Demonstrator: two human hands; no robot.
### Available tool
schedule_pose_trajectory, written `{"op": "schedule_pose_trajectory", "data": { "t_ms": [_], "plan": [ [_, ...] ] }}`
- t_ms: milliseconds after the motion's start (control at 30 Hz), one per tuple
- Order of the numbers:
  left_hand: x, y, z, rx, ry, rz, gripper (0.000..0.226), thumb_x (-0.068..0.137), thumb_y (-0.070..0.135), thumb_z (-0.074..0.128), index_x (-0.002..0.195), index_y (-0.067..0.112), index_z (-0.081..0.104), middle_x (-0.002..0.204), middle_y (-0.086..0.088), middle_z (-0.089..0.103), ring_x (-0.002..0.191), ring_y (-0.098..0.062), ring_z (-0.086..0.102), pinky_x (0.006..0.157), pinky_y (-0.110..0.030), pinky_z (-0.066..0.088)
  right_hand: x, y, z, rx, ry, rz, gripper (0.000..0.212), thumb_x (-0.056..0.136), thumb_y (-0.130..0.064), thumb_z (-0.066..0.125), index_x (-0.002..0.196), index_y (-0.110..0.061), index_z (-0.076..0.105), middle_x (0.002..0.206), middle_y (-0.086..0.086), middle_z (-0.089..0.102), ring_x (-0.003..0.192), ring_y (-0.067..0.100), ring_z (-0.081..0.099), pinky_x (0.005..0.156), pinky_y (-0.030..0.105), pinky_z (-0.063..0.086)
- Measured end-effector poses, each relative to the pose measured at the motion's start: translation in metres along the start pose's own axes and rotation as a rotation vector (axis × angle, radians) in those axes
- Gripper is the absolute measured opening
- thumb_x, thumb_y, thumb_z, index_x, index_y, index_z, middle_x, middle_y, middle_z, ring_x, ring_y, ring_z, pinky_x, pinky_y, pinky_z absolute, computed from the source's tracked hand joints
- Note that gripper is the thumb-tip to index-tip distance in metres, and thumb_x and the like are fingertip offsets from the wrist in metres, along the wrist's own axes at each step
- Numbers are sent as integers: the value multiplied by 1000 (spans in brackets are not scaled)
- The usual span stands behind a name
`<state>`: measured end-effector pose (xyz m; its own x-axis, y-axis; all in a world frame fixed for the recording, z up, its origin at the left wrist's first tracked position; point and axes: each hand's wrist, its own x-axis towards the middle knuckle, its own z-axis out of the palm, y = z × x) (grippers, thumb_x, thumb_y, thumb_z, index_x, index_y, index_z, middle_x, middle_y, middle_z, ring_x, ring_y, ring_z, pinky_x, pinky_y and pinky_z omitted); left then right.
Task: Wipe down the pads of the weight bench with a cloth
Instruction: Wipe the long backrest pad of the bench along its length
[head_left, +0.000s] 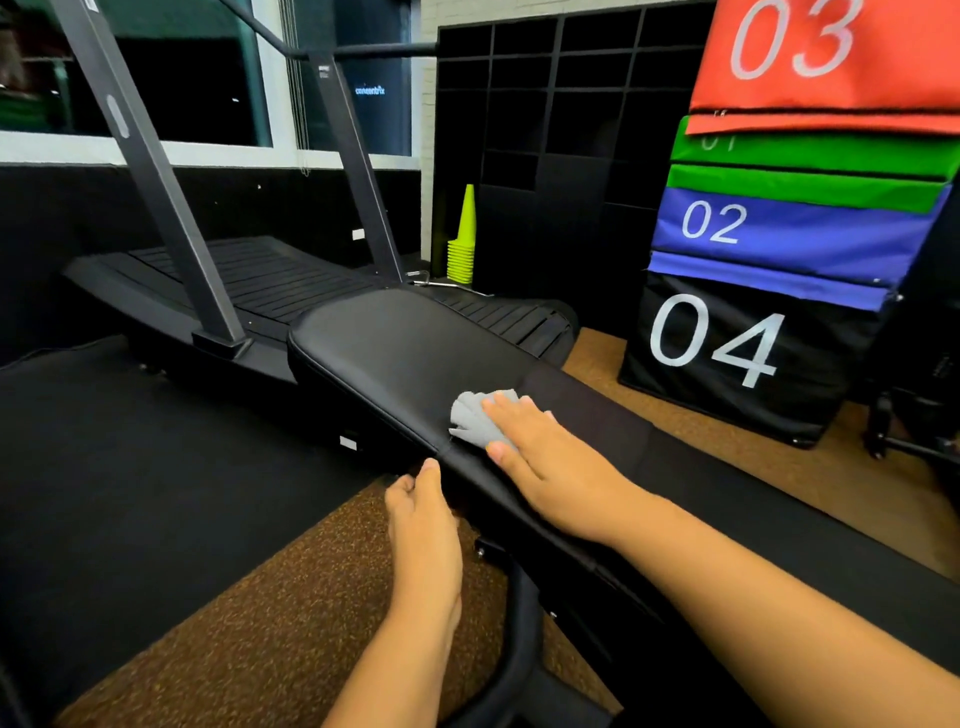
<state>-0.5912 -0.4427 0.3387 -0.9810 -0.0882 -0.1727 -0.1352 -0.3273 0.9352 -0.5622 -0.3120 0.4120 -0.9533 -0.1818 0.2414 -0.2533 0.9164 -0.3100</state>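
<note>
The black padded weight bench (395, 348) runs from the lower right up to the middle of the view, its far pad rounded at the end. A crumpled grey cloth (470, 418) lies on the pad near the seam between two pad sections. My right hand (550, 462) lies flat on the cloth with straight fingers, pressing it onto the pad. My left hand (421, 514) holds the near side edge of the bench, thumb on top of the edge; its fingers are hidden under the pad.
A curved black treadmill (249, 280) stands just behind the bench's far end. Stacked padded plyo boxes (753, 332) numbered 04, 02, 03 rise at the right. Yellow cones (464, 244) stand by black cubby shelves (561, 130). Black matting lies left, brown flooring below.
</note>
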Motion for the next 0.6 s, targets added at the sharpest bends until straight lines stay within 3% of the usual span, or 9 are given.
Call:
{"op": "schedule_pose_trajectory", "data": {
  "t_ms": [67, 200, 267, 367, 433, 500, 600],
  "plan": [
    [-3, 4, 1, 34, -24, -9, 94, 66, 78, 60, 137, 19, 44, 135, -3, 57, 116, -19, 60, 102, -45, 47, 13, 22, -7, -3, 0, 87, 51, 104, -33, 30, 152, -22, 18, 160, 0, 17, 147, 21, 12, 118, 37, 8],
    [-7, 3, 1, 83, -49, 1, 85, 86, 49, 65, 151, 13, 23, 148, -3, 40, 129, -22, 48, 110, -41, 39, 42, 61, -21, -20, 9, 320, 42, 104, -33, 31, 143, -18, 34, 149, 8, 35, 138, 33, 29, 109, 48, 22],
    [-6, -2, 0, 43, -58, 1, 85, 85, 46, 68, 150, 11, 26, 143, -2, 44, 126, -19, 49, 109, -37, 40, 44, 49, -20, -13, 26, 218, 37, 102, -38, 29, 135, -24, 41, 139, 3, 41, 134, 28, 33, 105, 51, 26],
    [-8, -7, -1, -85, -64, -34, 76, 84, 50, 67, 143, 12, 38, 136, -4, 55, 119, -17, 58, 101, -35, 47, 33, 5, -7, 5, -71, -19, 46, 105, -37, 25, 150, -25, 26, 157, -1, 20, 146, 16, 10, 116, 48, 7],
    [-9, -9, -1, -171, -66, -48, 45, 97, 38, 53, 134, 13, 47, 126, -6, 63, 110, -19, 64, 89, -31, 51, 29, -6, 1, -42, -104, -123, 50, 105, -35, 24, 153, -23, 17, 161, -4, 9, 148, 14, 1, 118, 42, 3],
    [-7, -12, -1, -222, -31, -80, 31, 101, 30, 44, 128, 16, 50, 122, -5, 62, 110, -21, 61, 87, -32, 49, 33, 0, -1, -10, -127, -101, 50, 106, -35, 22, 154, -27, 13, 163, -5, 5, 149, 15, -3, 119, 39, -1],
    [-7, -9, 4, -230, -7, -107, 36, 102, 34, 40, 131, 15, 50, 119, -4, 62, 108, -21, 60, 88, -34, 49, 48, 10, -5, 57, -118, 75, 49, 106, -35, 20, 154, -26, 13, 163, -3, 4, 150, 20, -3, 120, 40, -3]
  ]
}}
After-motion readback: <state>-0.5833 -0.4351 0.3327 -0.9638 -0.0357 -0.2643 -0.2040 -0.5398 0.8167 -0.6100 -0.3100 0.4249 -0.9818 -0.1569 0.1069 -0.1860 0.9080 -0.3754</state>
